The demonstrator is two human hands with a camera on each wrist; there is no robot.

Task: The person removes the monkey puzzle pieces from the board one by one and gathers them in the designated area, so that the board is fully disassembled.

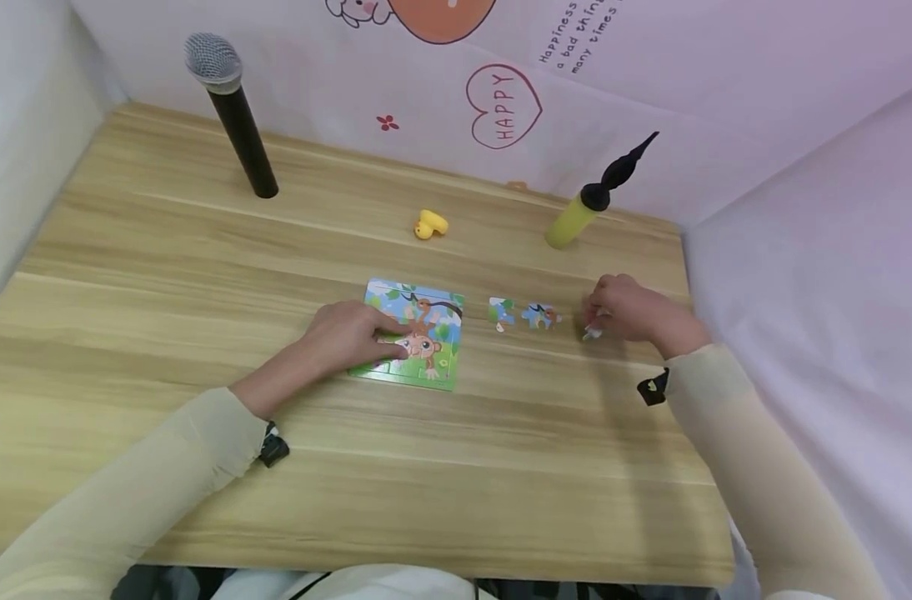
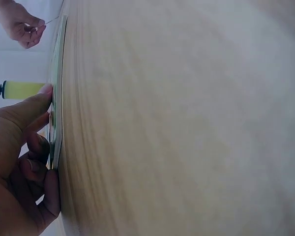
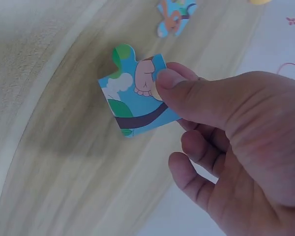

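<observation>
A monkey jigsaw puzzle (image 1: 433, 346) in a flat square board lies in the middle of the table. My left hand (image 1: 348, 336) rests on its left side, with thumb and index finger on the picture. In the left wrist view the other fingers (image 2: 37, 169) bend by the board's edge. Off to the right, my right hand (image 1: 627, 310) pinches a puzzle piece (image 3: 135, 93) between thumb and index finger, above the table. The piece shows blue sky, leaves, a dark branch and a pink foot. Two loose pieces, one with leaves (image 1: 501, 311) and one with brown (image 1: 538, 317), lie between board and right hand.
A microphone (image 1: 238, 125) stands upright at the back left of the wooden table (image 1: 351, 467). Behind the puzzle lies a small yellow toy duck (image 1: 430, 224). A yellow pump with a black nozzle (image 1: 576, 218) stands at the back right, near the printed wall covering (image 1: 636, 158).
</observation>
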